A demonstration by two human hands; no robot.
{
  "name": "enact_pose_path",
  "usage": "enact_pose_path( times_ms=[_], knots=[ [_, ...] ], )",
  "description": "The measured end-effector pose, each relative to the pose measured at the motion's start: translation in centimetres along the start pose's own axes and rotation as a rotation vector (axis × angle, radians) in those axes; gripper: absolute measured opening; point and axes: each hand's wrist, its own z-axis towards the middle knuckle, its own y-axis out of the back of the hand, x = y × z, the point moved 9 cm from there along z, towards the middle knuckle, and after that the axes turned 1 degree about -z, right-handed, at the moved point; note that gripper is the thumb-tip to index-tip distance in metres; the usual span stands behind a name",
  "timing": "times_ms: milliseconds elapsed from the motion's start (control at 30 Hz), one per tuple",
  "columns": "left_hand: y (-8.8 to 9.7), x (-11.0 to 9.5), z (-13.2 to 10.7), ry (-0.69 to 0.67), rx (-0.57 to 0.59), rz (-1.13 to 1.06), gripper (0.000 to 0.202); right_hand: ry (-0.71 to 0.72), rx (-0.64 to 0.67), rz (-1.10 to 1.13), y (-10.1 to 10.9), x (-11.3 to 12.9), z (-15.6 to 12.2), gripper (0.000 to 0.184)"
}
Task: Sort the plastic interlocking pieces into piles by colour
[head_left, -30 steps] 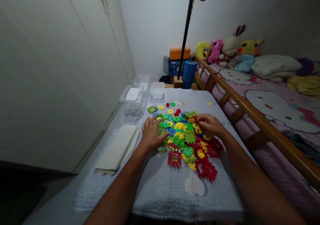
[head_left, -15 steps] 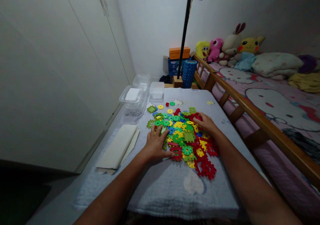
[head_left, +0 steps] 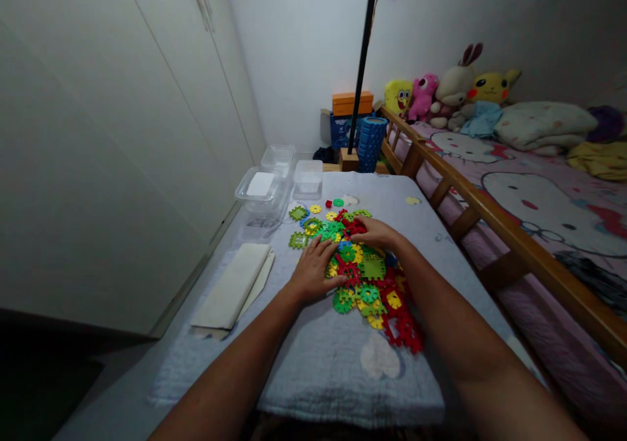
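Observation:
A heap of toothed plastic building pieces in red, yellow, green and blue lies on the cloth-covered table. My left hand (head_left: pixel 316 272) rests against the heap's left side, fingers spread and palm down, its thumb by a red square piece (head_left: pixel 349 272). Across the heap, my right hand (head_left: pixel 381 233) presses its thumb and forefinger, held apart, against red pieces (head_left: pixel 354 228); its other fingers are partly hidden. Between the hands lie green flower-shaped discs (head_left: pixel 333 228) and a light green square plate (head_left: pixel 373 266). More red pieces (head_left: pixel 401 326) spread toward the near right.
Clear plastic boxes (head_left: pixel 307 178) stand at the table's back left. A folded cream sheet (head_left: pixel 234 285) lies left of my left hand. Along the right runs a wooden bed rail (head_left: pixel 455 186). A black pole (head_left: pixel 361 68) and a blue foam roller (head_left: pixel 371 144) stand behind the table.
My right hand has moved left across the heap, and red pieces have shifted with it. My left hand has slid slightly right, and the heap is narrower between the hands.

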Motion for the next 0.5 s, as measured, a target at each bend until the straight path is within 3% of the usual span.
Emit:
enact_pose_path(
  times_ms=[133,300,433,500],
  knots=[
    [0.0,-0.5,-0.2,-0.027,-0.008,0.011,0.078,0.041,0.088,-0.032,-0.7,2.7,1.5,0.059],
    [0.3,-1.2,-0.4,-0.058,-0.047,0.039,0.067,0.101,0.130,0.058,-1.6,6.0,2.4,0.067],
    [0.9,-1.5,-0.8,-0.051,-0.090,0.050,0.058,0.237,0.161,0.233,-1.7,8.0,1.6,0.071],
    [1.1,-1.5,-0.9,-0.036,-0.116,0.055,0.056,0.306,0.116,0.280,-0.9,8.2,0.5,0.074]
  ],
)
